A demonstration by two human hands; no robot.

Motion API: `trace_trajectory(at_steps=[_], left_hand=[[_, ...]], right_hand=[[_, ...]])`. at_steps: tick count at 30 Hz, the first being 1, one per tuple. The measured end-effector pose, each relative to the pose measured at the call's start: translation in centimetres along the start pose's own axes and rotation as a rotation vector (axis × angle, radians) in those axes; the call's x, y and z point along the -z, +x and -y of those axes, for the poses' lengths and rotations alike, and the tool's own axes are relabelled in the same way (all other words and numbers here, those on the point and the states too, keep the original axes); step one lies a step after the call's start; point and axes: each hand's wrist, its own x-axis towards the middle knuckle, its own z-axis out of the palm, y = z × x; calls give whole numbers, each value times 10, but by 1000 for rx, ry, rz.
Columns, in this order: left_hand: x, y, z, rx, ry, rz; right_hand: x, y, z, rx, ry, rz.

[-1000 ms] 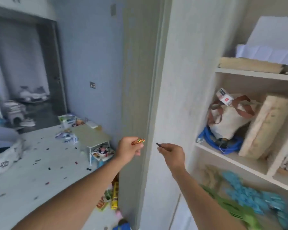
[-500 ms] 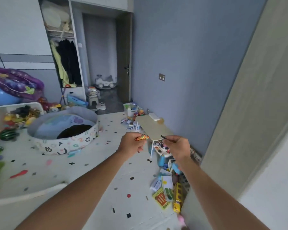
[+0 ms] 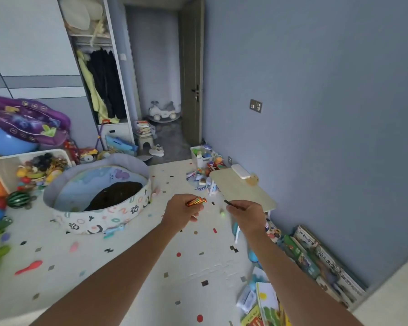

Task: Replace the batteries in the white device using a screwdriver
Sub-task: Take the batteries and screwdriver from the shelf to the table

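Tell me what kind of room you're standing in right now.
Most likely a child's bedroom or playroom at home: toys fill a bin on the speckled play mat, a round fabric play pool sits on it, and an open wardrobe holds hanging clothes.

The batteries (image 3: pixel 196 201) in the left hand (image 3: pixel 180 211) have shiny foil-like wrappers in orange and red. The thin tool (image 3: pixel 230 204) pinched in the right hand (image 3: pixel 246 214) looks dark and matt; its material cannot be told. The bench (image 3: pixel 242 192) has a pale, smooth wood-look top, and the white device (image 3: pixel 240 171) at its far edge looks like smooth plastic. The floor (image 3: pixel 132 255) is a matt, slightly textured mat. The round play pool (image 3: pixel 99 215) has soft printed cloth walls.
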Motion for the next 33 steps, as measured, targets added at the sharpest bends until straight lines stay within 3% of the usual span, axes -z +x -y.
trace_trajectory(at_steps=[9, 18, 33], left_hand=[[14, 213, 67, -2, 5, 29], [8, 426, 120, 11, -1, 225], [-87, 782, 222, 124, 12, 451]], right_hand=[[-96, 178, -7, -23, -110, -19], [-175, 346, -36, -172, -109, -127], [-266, 688, -118, -382, -36, -250]])
